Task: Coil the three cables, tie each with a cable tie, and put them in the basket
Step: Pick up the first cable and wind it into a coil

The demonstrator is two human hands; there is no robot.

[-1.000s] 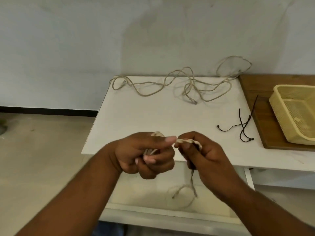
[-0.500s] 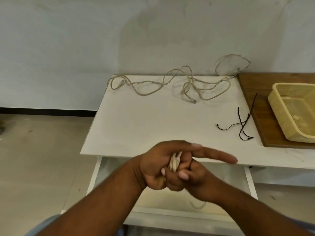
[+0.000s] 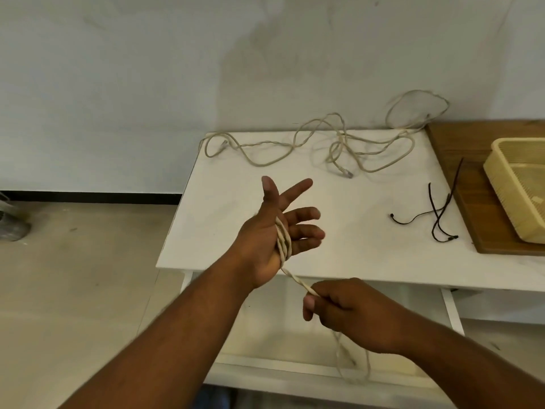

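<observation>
Left hand (image 3: pixel 275 231) raised over the near-left part of the white table (image 3: pixel 339 231), palm up and fingers spread wide — a pale twisted cable (image 3: pixel 283 242) wrapped in a few turns across the palm. From the heel of that hand the cable runs taut, down and to the right, into the right hand (image 3: pixel 348 311). Right hand closed in a fist around the cable, just off the table's near edge; thumb pinched against the strand. Below the right hand the slack hangs in a loose loop in front of the lower shelf (image 3: pixel 295 340), blurred.

Loose cables (image 3: pixel 339 143) of the same pale colour lie tangled along the table's far edge, one loop climbing against the wall (image 3: pixel 147 69); how many separate cables are there cannot be told. One plug end rests on the table near the middle of the tangle.

Black cable ties (image 3: pixel 439 214) lie crossed on the right part of the table, one reaching onto the wooden board (image 3: pixel 472 202). Yellow basket (image 3: pixel 501 169) sits on that board at the far right — partly out of frame.
</observation>
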